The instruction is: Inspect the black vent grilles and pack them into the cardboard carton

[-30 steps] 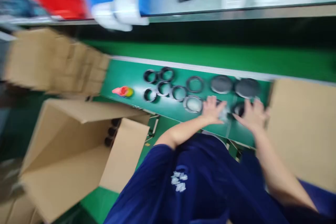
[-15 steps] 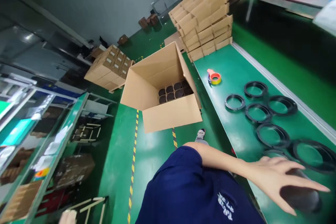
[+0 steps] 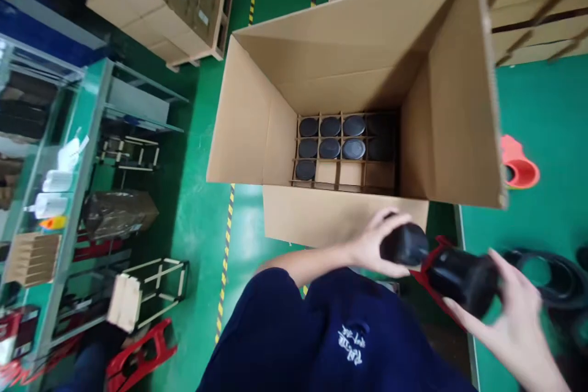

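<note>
My left hand [image 3: 386, 244] grips a short black cylinder [image 3: 408, 244] near the box's front flap. To its right, my right hand [image 3: 509, 312] is closed around a second black cylinder [image 3: 462, 278], tilted and blurred by motion; the two cylinders' ends are close together. Beyond my hands a large open cardboard box [image 3: 349, 79] has a cardboard divider grid inside. Black round-topped cylinders stand in several cells, such as one cylinder [image 3: 353, 149] in the middle row. In the nearest row one cylinder [image 3: 305, 169] sits at the left, and bare cardboard shows in cells beside it.
On the green table [image 3: 528, 98] at right lie a red tape dispenser [image 3: 521, 162] and blurred black rings [image 3: 551, 275]. Stacked cardboard dividers [image 3: 542, 6] stand behind. Left are a shelf rack [image 3: 92, 153], a red stool [image 3: 140, 355] and palletised boxes [image 3: 169, 6].
My view has turned left and closer to the box. My left hand has come from the table to the box's front with a black cylinder. My right hand has come into view holding another.
</note>
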The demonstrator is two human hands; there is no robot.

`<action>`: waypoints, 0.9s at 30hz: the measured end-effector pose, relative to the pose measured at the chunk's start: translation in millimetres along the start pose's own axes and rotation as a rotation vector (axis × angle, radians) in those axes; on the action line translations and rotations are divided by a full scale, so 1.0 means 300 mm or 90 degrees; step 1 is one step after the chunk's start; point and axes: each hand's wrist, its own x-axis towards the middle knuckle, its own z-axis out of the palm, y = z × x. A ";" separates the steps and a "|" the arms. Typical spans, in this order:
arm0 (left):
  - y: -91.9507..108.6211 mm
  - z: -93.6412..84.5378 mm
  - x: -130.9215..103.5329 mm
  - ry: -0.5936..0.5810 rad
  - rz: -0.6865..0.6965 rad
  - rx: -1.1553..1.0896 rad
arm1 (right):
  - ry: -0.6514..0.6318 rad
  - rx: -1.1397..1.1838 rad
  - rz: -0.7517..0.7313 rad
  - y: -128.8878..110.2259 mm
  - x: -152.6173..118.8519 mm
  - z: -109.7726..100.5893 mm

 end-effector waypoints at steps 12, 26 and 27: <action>-0.878 -0.679 0.280 -0.221 -0.242 0.514 | -0.517 -0.301 -0.257 -0.148 0.949 1.176; -1.198 -0.640 0.227 -0.274 -0.193 0.546 | -0.560 -0.229 -0.339 0.026 0.936 1.385; -1.177 -0.647 0.234 -0.281 -0.194 0.557 | -0.547 -0.245 -0.348 -0.023 0.952 1.342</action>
